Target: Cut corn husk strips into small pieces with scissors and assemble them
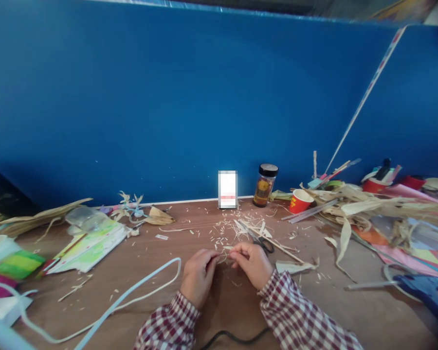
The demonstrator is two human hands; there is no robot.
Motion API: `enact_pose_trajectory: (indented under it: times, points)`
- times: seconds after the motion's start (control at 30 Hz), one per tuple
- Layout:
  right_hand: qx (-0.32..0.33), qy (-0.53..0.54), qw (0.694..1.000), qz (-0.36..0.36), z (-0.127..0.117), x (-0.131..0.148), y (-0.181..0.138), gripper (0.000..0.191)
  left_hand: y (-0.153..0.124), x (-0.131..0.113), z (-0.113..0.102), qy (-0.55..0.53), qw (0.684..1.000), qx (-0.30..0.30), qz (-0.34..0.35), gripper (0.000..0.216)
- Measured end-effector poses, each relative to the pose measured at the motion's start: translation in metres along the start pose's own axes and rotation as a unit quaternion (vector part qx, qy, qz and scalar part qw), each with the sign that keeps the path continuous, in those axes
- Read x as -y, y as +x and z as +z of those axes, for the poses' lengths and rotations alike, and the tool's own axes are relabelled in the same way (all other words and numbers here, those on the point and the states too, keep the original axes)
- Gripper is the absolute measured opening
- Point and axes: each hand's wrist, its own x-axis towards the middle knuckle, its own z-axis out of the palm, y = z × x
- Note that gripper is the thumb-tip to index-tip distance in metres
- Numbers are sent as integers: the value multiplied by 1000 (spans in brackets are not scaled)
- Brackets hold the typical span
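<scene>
My left hand (pixel 200 273) is closed, thumb and fingers pinched around one end of a thin pale strip (pixel 224 253) that looks like dried corn husk. Opposite it, my right hand (pixel 253 266) pinches the same strip from the other side, a short way above the brown table. The strip is small, and my fingertips partly hide it. Just beyond my right hand lie black-handled scissors (pixel 265 243), partly covered by thin straw-coloured sticks (pixel 282 247). A flat piece of husk (pixel 295 266) rests to the right of that hand.
Small clippings litter the table (pixel 138 296). At the back stand a blurred white upright object (pixel 228 189), a dark-lidded jar (pixel 265 185) and a red paper cup (pixel 301 201). Dried husks (pixel 372 206) and a blue glue gun (pixel 419 288) lie right. A white cable (pixel 131 291) loops left.
</scene>
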Motion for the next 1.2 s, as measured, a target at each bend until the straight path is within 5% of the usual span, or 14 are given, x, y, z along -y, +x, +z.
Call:
enact_pose_trajectory:
  times: [0.13,0.23,0.4,0.5,0.67,1.0,1.2]
  points:
    - [-29,-127,988,-77,-2,0,-2,15,2,-4,-2,-40,997,29,-52,19]
    - [-53,-168,978,-112,-3,3,-4,14,3,-5,0,-178,970,54,-158,17]
    - [-71,-139,975,-158,2,5,-4,12,3,-8,7,-489,813,50,-311,20]
    - [-77,-106,980,-151,6,5,-4,11,2,-11,11,-546,770,37,-328,20]
    - [-52,-55,994,-83,14,4,-9,13,-2,-10,19,-487,828,0,-277,17]
    - [-80,-46,992,-91,20,7,-13,13,0,-12,9,-234,965,-10,-119,17]
    - [-32,32,999,-25,20,-1,-7,21,-2,-16,7,-110,993,7,-34,27]
